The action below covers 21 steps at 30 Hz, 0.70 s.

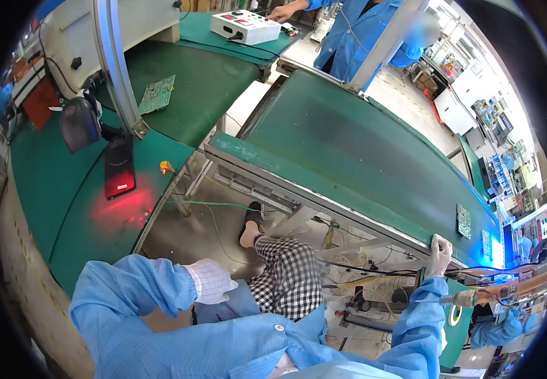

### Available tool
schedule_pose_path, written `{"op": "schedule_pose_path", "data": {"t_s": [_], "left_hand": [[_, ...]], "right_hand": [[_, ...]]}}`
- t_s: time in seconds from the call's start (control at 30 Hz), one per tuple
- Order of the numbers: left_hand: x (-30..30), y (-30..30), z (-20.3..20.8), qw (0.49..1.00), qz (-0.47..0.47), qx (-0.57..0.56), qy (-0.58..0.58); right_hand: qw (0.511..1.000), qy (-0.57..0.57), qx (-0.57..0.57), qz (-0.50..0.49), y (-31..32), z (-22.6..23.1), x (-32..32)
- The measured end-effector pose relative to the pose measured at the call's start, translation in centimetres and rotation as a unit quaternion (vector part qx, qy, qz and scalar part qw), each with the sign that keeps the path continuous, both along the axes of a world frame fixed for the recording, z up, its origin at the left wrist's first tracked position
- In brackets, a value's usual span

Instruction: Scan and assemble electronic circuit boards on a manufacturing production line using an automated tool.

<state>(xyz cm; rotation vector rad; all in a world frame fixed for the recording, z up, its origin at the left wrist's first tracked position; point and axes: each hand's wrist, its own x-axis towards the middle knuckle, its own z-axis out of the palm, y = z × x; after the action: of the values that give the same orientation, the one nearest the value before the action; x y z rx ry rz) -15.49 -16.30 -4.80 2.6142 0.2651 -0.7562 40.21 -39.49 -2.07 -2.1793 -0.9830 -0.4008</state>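
My left hand (212,282), in a white glove, hangs above my lap with its fingers curled together. Nothing shows in it. My right hand (439,255), also gloved, grips the near edge of the green conveyor (343,161), fingers bent over the rim. Beyond that hand a small circuit board (463,221) lies on the belt, and another board (486,244) sits in bright blue light farther right. A larger green circuit board (157,94) rests on the belt at the upper left, away from both hands.
A black scanner (80,124) on a stand casts red light on the left green table (58,189). A metal post (115,63) rises beside it. At the back, a person in a blue coat (352,38) touches a white control box (245,27). A copper-coloured pipe (513,289) is at right.
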Motion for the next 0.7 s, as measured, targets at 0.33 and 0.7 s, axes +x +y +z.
{"op": "schedule_pose_path", "data": {"t_s": [0.33,0.7], "left_hand": [[0.0,-0.5,-0.5,0.999,-0.029,-0.020,0.020],[-0.6,-0.8,-1.7,0.999,-0.035,-0.015,-0.021]], "right_hand": [[1.000,0.005,0.017,0.004,-0.2,-0.1,-0.3],[0.998,-0.006,-0.048,-0.049,-0.7,0.2,-1.7]]}}
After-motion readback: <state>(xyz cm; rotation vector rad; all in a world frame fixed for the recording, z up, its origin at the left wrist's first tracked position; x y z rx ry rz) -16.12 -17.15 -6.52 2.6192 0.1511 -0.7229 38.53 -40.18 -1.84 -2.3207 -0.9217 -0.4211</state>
